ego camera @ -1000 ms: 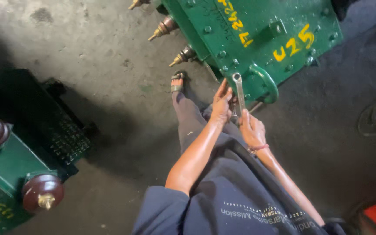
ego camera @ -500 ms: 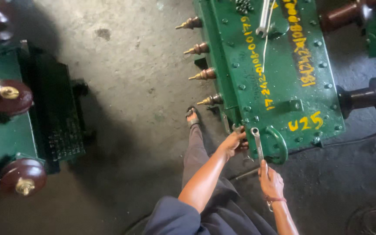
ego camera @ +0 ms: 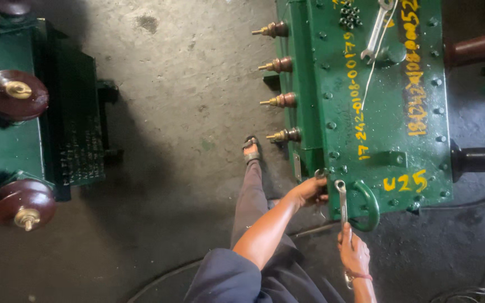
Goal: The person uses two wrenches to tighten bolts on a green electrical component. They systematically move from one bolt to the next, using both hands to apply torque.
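Observation:
A green steel transformer tank (ego camera: pixel 377 112) with a bolted lid and yellow painted markings stands in front of me. My left hand (ego camera: pixel 310 189) grips a small tool or bolt head at the lid's near left corner. My right hand (ego camera: pixel 353 251) holds the handle of a steel ring spanner (ego camera: pixel 342 203), whose ring end sits on a bolt at the lid's near edge, beside a green lifting loop (ego camera: pixel 366 205). My leg and sandalled foot (ego camera: pixel 251 150) stretch along the tank's left side.
Several brass-tipped brown bushings (ego camera: pixel 280 101) stick out of the tank's left side. Another spanner (ego camera: pixel 377 31) lies on the lid at the top. Dark insulators (ego camera: pixel 481 160) project at right. A second green transformer (ego camera: pixel 23 140) with brown insulators stands left, across grey concrete floor (ego camera: pixel 181 112).
The view has tilted upward over the tank, showing more of its lid. My hands stay at the near edge, the spanner shifting slightly on the bolt.

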Available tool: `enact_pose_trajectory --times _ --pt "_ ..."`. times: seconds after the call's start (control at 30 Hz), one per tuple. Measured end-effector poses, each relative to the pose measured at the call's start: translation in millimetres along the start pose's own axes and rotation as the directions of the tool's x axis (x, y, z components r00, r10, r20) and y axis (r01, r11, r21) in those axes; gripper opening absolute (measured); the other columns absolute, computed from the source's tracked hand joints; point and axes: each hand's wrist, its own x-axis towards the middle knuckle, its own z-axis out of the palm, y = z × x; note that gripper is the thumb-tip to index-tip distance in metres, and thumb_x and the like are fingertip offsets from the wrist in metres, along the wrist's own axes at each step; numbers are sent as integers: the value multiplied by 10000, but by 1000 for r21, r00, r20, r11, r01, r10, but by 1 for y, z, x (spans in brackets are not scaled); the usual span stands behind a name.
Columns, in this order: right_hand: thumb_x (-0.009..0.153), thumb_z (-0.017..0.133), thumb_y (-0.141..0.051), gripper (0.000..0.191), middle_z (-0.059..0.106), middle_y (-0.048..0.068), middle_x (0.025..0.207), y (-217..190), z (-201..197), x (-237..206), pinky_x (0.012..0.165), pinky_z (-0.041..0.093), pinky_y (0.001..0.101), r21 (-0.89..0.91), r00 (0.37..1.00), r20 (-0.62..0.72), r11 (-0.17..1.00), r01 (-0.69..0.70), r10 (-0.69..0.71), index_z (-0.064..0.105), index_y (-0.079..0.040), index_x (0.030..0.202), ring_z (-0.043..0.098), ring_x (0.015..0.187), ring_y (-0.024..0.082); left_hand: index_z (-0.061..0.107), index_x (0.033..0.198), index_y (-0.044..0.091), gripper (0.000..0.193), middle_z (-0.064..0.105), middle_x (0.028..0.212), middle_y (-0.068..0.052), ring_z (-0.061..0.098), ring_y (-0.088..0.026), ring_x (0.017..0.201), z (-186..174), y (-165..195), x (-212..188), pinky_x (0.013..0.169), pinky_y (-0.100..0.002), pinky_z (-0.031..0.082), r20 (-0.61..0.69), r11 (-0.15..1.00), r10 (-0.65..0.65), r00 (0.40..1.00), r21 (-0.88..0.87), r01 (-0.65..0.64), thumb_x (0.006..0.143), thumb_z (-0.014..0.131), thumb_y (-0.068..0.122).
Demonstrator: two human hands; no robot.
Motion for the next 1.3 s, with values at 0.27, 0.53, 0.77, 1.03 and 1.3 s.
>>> enact_pose_trajectory --times 0.27,0.53,0.77,1.03,1.3 --pt "1023 259 -691 779 702 96 633 6 -9 9 720 529 429 -83 1000 22 996 19 -17 727 -106 809 718 678 290 614 921 203 214 529 697 50 448 -70 524 -2 -4 7 465 -240 337 23 993 -41 999 -106 43 1033 582 383" --pt "1017 274 -680 760 714 105 636 -1 -7 3 745 524 429 -73 1000 6 997 13 -13 729 -123 772 730 696 292 639 1034 159 241 596 809 29 498 -76 593 -10 -11 8 518 -258 406 -223 995 52 973 96 -31 1071 563 385" --pt "1009 307 -659 727 709 98 638 -5 -10 -1 732 533 439 -42 1000 -9 999 12 -12 737 -114 795 730 696 313 640 1109 211 123 621 847 40 513 -74 629 -10 -12 6 511 -243 387 -52 982 186 981 43 -184 1018 604 285" --pt "1023 273 -656 747 699 73 616 -4 -10 -7 743 519 433 -70 998 -11 996 61 -62 733 -132 756 719 729 309 597 1078 124 245 574 755 21 489 -91 557 -6 -15 -2 469 -255 379 -220 993 63 973 110 -39 1091 549 365" --pt "1028 313 -641 721 710 81 652 -4 -10 -14 764 516 446 -23 999 -10 999 46 -47 723 -114 757 719 757 331 591 1126 179 201 616 832 37 526 -81 603 -4 -25 -4 509 -257 404 -264 992 103 959 100 -79 1106 502 357"
